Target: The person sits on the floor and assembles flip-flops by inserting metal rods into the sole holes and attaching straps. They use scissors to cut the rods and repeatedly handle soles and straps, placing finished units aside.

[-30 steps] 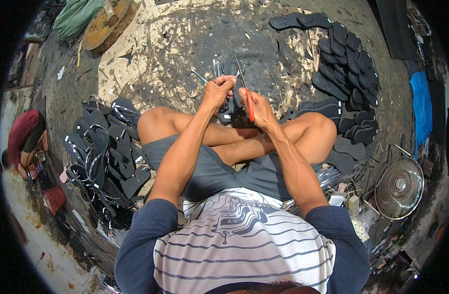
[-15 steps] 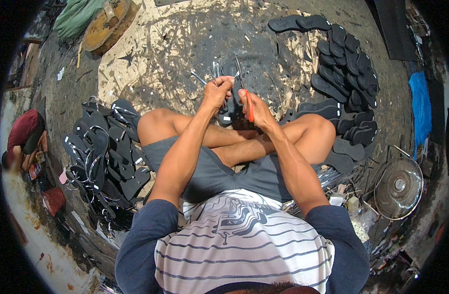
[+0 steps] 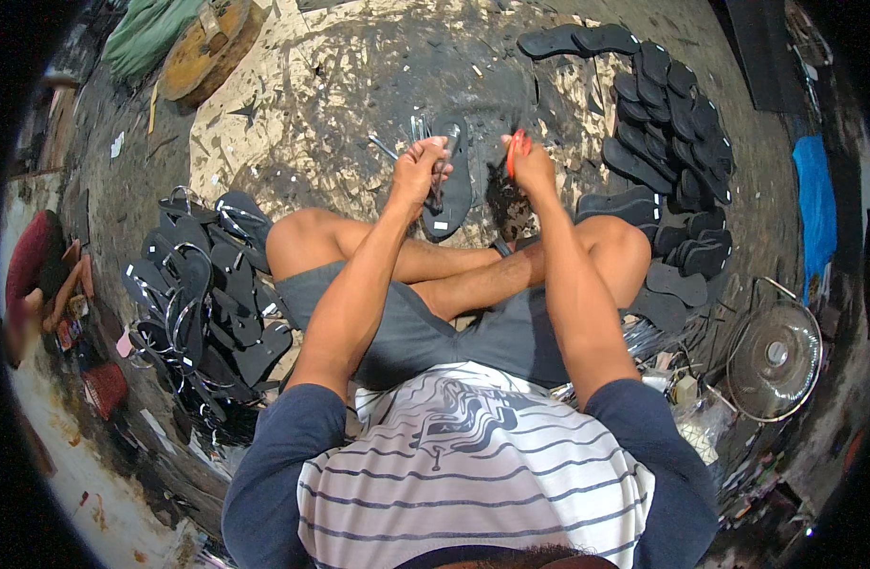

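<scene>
In my right hand (image 3: 530, 171) is a pair of orange-handled scissors (image 3: 518, 147), the fingers closed round the handles. Their blades are smeared and hard to see against the dark floor. My left hand (image 3: 422, 173) is closed in front of a black sandal sole (image 3: 462, 180). A thin dark strap hangs below its fingers, and a slim metal rod (image 3: 384, 147) sticks out past its left side; whether the hand grips the rod, I cannot tell. That sole lies flat, a small white label at its near end. Several shiny strap pieces (image 3: 419, 128) show just beyond the hand.
Many black soles (image 3: 677, 123) lie in overlapping rows on the right. A heap of strapped sandals (image 3: 198, 294) is by my left knee. A fan (image 3: 775, 353) stands at the right, a round wooden block (image 3: 212, 52) at the far left. Another person (image 3: 41, 270) crouches at the left edge.
My right hand and the scissors have moved right, away from my left hand and the strap end. The left hand has stayed nearly in place. More of the sole beneath shows now.
</scene>
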{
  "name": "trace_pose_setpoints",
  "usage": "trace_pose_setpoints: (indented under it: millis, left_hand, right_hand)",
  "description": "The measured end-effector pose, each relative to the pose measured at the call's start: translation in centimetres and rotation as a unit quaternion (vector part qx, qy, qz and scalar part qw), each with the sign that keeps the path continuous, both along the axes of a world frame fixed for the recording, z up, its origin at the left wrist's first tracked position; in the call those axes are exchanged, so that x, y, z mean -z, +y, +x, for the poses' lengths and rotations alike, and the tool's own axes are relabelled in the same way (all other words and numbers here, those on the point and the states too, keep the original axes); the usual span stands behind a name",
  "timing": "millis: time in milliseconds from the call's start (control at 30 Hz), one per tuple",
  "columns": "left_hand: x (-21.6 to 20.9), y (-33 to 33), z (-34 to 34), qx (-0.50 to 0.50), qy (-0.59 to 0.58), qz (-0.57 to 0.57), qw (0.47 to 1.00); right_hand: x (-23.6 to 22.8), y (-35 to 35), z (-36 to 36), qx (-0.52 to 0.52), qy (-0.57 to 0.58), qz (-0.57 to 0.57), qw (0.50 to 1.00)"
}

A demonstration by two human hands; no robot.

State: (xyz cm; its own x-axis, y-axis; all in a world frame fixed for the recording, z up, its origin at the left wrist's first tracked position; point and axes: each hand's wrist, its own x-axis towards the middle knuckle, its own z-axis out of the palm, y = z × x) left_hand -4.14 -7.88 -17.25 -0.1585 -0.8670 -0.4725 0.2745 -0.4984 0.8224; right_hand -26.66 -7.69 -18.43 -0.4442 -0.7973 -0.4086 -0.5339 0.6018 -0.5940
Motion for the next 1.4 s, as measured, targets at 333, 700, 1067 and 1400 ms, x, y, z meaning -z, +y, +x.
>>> trace_pose_setpoints:
  millis: [333,700,1067,1400]
  left_hand:
    - [2.7,-0.5,-0.6,0.022,-0.236,0.007,0.972]
    - [-6.2,0.3,1.8,0.004,0.058,0.039,0.998]
    - [-14.1,3.4,2.8,-0.148,-0.017,-0.178,0.973]
    - [-20.4,9.8,2.7,-0.046,-0.09,-0.229,0.968]
  right_hand:
    - [9.9,1.6,0.1,-0.037,-0.172,-0.086,0.981]
    - [-4.8,3.4,5.7,-0.099,-0.377,-0.137,0.91]
    - [-19.3,7.9,8.3,-0.012,-0.166,-0.53,0.831]
    - [-23.3,10.0,8.7,-0.183,-0.108,-0.392,0.895]
